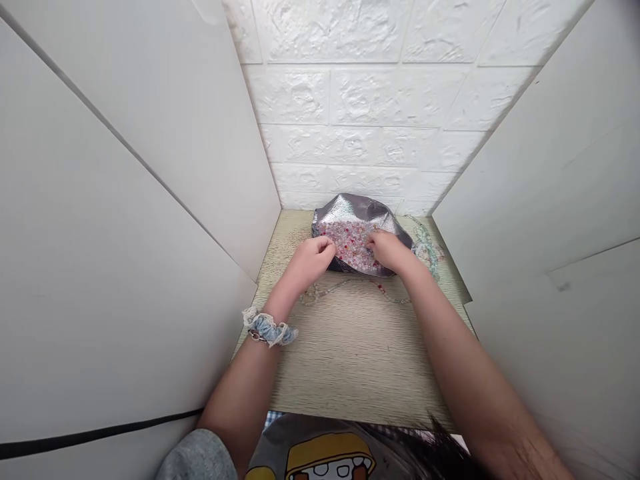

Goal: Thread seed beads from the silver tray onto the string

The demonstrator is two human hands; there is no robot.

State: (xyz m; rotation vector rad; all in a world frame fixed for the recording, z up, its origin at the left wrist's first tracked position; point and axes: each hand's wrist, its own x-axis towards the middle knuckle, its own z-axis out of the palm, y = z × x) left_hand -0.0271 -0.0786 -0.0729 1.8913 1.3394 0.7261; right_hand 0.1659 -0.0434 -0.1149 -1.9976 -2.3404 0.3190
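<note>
Many small pink, clear and red beads lie in a silver-lined pouch at the back of the table. My left hand is closed in a pinch at the pouch's left front edge; whatever sits between its fingertips is too small to make out. Over the right part of the beads, my right hand has its fingers curled together at the bead surface, their tips partly hidden. A thin beaded strand lies on the table just in front of the pouch, its middle hidden against the pouch's front.
Pale green beaded strands lie right of the pouch, beyond my right wrist. The wood-grain table is narrow, with white panels on both sides. A white brick-pattern wall stands close behind. A dark cord crosses the lower left.
</note>
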